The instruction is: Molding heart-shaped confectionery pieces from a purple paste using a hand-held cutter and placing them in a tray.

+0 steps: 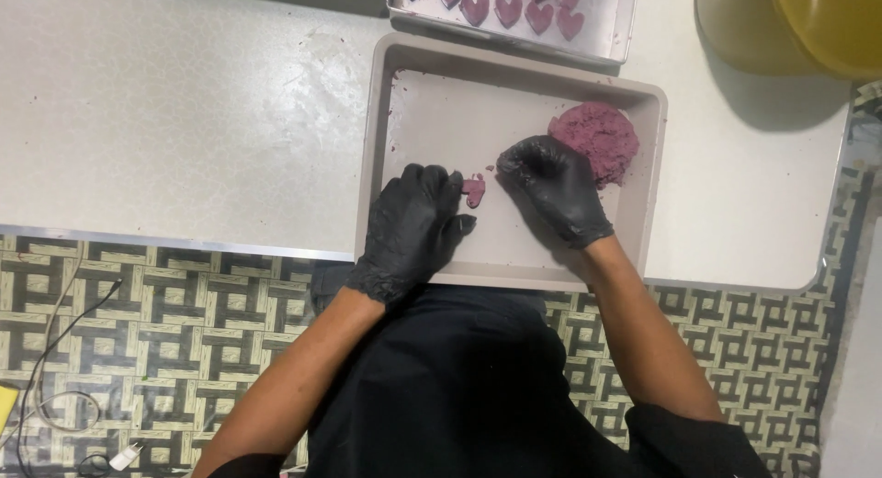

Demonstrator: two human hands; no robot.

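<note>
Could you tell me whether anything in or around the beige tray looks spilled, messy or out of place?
Nothing serious stands out. A few small purple crumbs dot the shallow beige rectangular tray along its left wall and near the black-gloved hands, left and right. The purple dough lump sits in the tray's far right corner.

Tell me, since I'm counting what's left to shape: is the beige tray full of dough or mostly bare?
Mostly bare: the beige tray holds one purple dough lump in a corner and a small piece.
</note>
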